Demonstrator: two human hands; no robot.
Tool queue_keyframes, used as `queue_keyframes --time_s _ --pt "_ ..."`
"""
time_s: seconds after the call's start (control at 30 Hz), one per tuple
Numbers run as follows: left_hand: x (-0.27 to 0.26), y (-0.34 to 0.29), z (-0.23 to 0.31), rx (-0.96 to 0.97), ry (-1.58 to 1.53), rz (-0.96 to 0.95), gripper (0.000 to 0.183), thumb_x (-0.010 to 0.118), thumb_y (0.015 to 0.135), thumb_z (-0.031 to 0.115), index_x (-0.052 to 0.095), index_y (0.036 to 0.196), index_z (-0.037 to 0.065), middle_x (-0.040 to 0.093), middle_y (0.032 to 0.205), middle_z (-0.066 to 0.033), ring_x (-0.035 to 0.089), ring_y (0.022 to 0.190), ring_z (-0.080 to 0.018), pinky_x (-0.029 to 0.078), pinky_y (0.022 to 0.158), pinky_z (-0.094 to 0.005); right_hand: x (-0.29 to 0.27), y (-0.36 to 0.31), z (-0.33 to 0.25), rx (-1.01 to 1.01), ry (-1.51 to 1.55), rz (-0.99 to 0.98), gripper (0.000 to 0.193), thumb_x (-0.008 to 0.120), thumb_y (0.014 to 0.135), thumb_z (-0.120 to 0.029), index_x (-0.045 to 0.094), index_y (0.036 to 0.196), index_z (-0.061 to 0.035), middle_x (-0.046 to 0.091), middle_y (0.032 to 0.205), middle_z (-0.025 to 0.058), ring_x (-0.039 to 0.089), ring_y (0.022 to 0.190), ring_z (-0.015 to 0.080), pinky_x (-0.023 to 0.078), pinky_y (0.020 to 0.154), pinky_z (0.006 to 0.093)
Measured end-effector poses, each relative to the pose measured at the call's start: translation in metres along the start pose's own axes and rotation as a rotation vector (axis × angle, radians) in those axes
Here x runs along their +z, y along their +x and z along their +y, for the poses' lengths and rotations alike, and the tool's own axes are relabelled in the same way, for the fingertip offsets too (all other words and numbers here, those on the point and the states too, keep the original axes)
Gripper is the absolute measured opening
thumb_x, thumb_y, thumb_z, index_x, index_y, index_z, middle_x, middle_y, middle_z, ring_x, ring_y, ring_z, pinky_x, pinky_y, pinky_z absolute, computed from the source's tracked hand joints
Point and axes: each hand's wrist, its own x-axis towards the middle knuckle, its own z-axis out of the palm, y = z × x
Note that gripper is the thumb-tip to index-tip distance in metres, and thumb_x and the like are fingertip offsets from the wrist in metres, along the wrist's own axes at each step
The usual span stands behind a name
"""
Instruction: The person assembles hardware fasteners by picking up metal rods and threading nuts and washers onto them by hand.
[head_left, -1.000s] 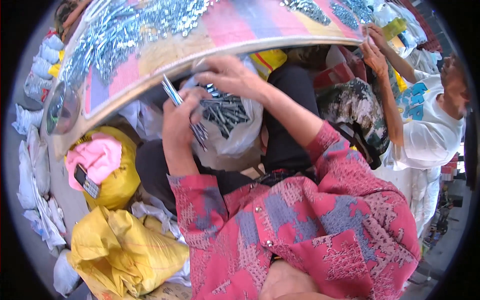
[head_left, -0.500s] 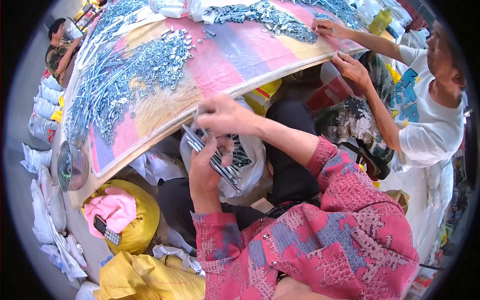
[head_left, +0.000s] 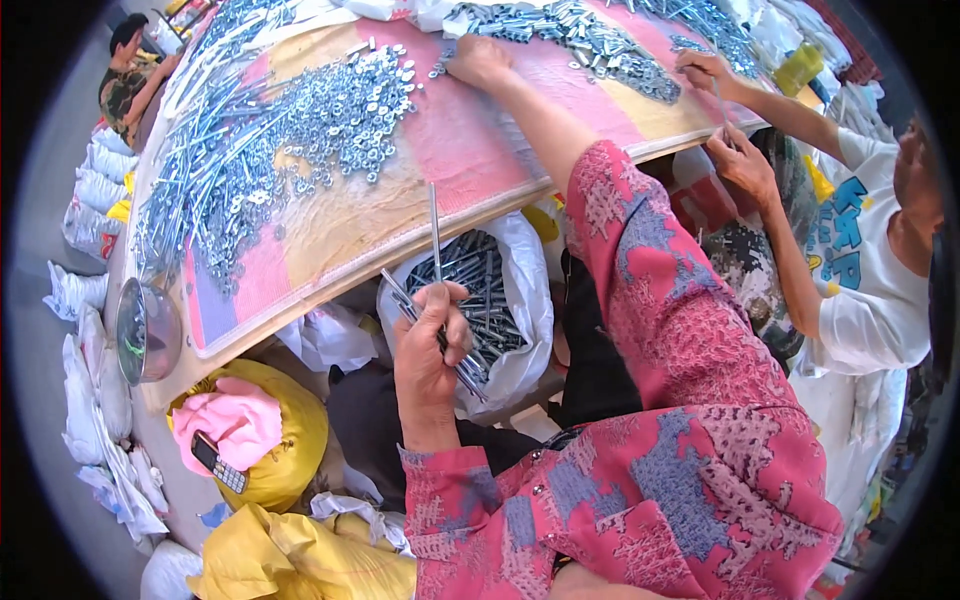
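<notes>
In my left hand [head_left: 432,345] is a bundle of thin metal rods [head_left: 404,298], with the fingers closed round it. One rod [head_left: 435,225] stands up above the thumb. Just behind that hand, a white plastic bag [head_left: 537,300] gapes, full of dark metal bolts [head_left: 485,285]. My right hand [head_left: 482,62] reaches far across the table, its fingers curled down beside a few small metal pieces [head_left: 440,66]; the fingertips are mostly hidden. Close to it lies a pile of short metal sleeves [head_left: 540,24]. Left of it spread loose nuts and washers [head_left: 350,110].
Long rods [head_left: 195,150] lie heaped on the striped table cover [head_left: 470,170]. A metal bowl [head_left: 160,330] stands at the left corner. Below are a yellow sack [head_left: 300,440], pink cloth [head_left: 235,420] and phone [head_left: 218,462]. A co-worker's hands [head_left: 735,150] handle a rod at right.
My right hand has left the rods in my left hand and moved far across the table to the small pieces. One rod now points upright from the left hand's bundle.
</notes>
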Motion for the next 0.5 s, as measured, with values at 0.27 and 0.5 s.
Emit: queue_keyframes --time_s 0.27,0.5 --pt "0.001 -0.005 0.004 0.047 0.008 0.144 0.027 0.059 0.094 0.025 0.06 0.097 -0.002 0.052 0.062 -0.0007 0.038 0.044 -0.0032 0.027 0.038 -0.016 -0.043 -0.086 -0.023 0.059 1.114 -0.573 0.015 0.064 0.086 -0.013 0.067 0.087 0.0013 0.069 0.079 0.0137 0.053 0.053 0.0083 0.043 0.048 0.0199" --pt "-0.007 -0.004 -0.003 0.122 0.097 0.168 0.021 0.061 0.091 0.019 0.061 0.094 -0.002 0.054 0.062 -0.0021 0.039 0.043 -0.0043 0.027 0.037 -0.0166 -0.066 -0.178 -0.032 -0.07 1.428 -0.913 0.032 0.06 0.089 -0.013 0.06 0.116 0.004 0.067 0.077 0.0102 0.058 0.06 0.0096 0.043 0.05 0.0193"
